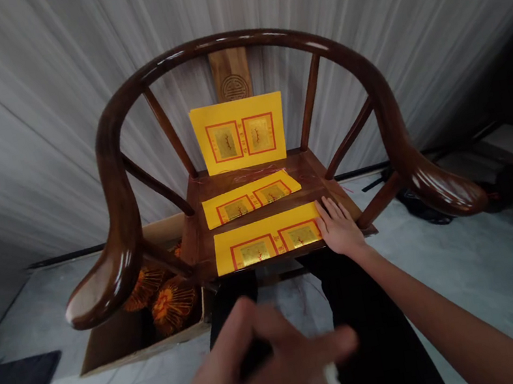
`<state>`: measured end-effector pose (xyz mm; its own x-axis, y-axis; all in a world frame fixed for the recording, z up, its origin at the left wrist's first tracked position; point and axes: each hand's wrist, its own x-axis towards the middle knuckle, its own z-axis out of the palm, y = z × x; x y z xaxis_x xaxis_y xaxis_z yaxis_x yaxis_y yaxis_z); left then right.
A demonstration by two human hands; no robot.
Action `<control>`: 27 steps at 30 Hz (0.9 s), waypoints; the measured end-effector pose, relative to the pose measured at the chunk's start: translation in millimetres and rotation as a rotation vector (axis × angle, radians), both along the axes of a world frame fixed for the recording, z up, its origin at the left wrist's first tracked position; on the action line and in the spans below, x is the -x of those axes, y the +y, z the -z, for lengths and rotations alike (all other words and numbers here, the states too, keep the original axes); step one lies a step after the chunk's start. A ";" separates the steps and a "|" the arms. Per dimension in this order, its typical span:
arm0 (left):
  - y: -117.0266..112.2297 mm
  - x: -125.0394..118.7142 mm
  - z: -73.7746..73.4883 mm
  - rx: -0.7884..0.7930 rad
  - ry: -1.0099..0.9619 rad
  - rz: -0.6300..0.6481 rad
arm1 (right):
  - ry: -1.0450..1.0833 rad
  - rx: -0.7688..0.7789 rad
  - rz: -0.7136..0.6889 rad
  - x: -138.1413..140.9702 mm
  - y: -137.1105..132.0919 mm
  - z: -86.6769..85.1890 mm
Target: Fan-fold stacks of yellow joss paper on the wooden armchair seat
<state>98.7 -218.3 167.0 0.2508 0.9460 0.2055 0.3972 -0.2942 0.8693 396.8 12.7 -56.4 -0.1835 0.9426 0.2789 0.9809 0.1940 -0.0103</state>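
My right hand (339,227) lies open with its fingers stretched over the right end of a yellow paper sheet (224,254) at the front edge of the wooden seat. Red frames and gold squares are printed on it. Behind it, a folded yellow paper (212,213) lies slightly askew. A stack of yellow paper (242,145) with the same print leans against the chair's backrest. My left hand (263,369) is close to the camera, raised in front of the seat and smeared by motion. Something small and white (334,383) shows by its fingers, too blurred to name.
The dark wooden chair (230,41) has a curved armrest on both sides. Below its left side stands a cardboard box (117,359) with orange-red, fringed bundles (172,306). A black bag (422,206) lies on the floor at right. Thin red threads (257,172) lie on the seat.
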 end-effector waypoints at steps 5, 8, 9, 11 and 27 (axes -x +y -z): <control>83.2 -20.6 85.7 0.037 -0.087 -0.109 | 0.019 0.002 -0.005 0.0 -1.1 -0.7; 133.7 -35.5 150.5 0.074 -0.237 -0.165 | 0.022 0.017 -0.017 0.4 -1.5 -2.0; 146.8 -40.4 165.4 0.087 -0.247 -0.134 | 0.025 0.020 -0.016 0.3 -1.5 -3.2; 165.5 -48.2 182.7 0.100 -0.267 -0.102 | 0.034 0.029 -0.014 -0.6 -1.7 -6.6; 181.5 -5.3 205.9 0.220 -0.515 -0.302 | 0.034 -0.011 -0.318 50.2 -84.3 -5.9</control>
